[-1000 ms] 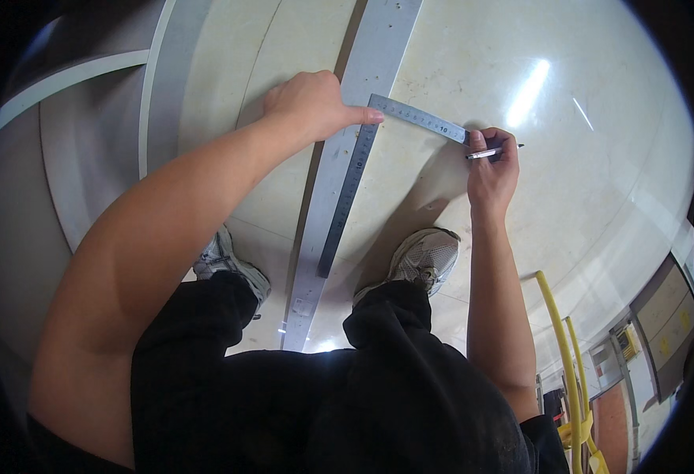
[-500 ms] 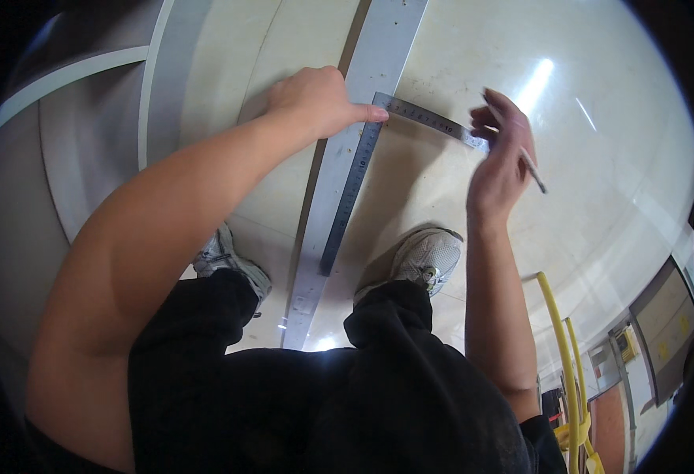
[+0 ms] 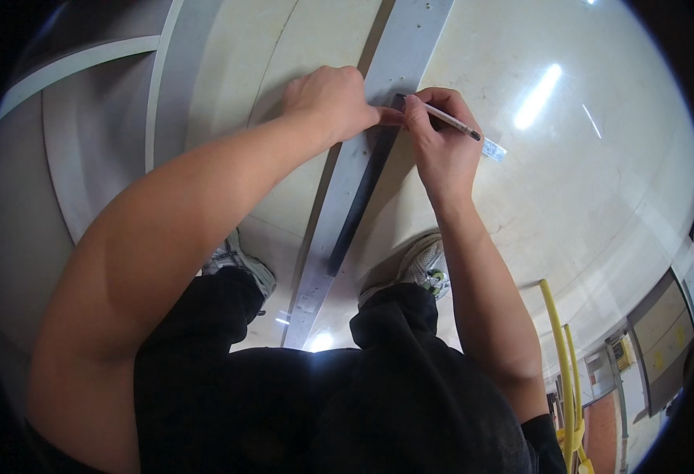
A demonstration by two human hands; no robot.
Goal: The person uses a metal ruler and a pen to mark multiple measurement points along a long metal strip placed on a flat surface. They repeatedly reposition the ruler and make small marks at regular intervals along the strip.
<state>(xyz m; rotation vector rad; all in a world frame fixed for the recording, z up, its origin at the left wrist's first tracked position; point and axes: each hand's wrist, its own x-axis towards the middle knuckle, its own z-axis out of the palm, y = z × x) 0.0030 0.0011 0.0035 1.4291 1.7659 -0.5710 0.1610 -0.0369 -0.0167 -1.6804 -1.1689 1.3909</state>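
Your setting-up looks done and the marking looks barely begun, judging by how things lie: the metal square (image 3: 362, 201) rests on the long grey beam (image 3: 413, 39), its long arm running down along the beam's right-hand edge, its short arm reaching out past that edge above the pale floor (image 3: 576, 205), with only the end showing beyond your right hand. Your left hand (image 3: 327, 103) is on the beam's left side, thumb stretched across to bear on the square close to its corner; the other fingers are curled out of sight, so you cannot tell from here whether they grip the beam or merely lean against it. Your right hand (image 3: 451, 154) pinches a slim pencil or pen (image 3: 450, 118) narrowly between thumb and fingers, slanted, its writing end down at the corner of the square, right beside your left thumb. Your fingers cover that spot, so whether the point touches the metal, or a line has been started there, cannot be told. What seems left is the stroke itself and lifting the square away afterwards. Your two shoes (image 3: 428, 267) stand one either side of the beam
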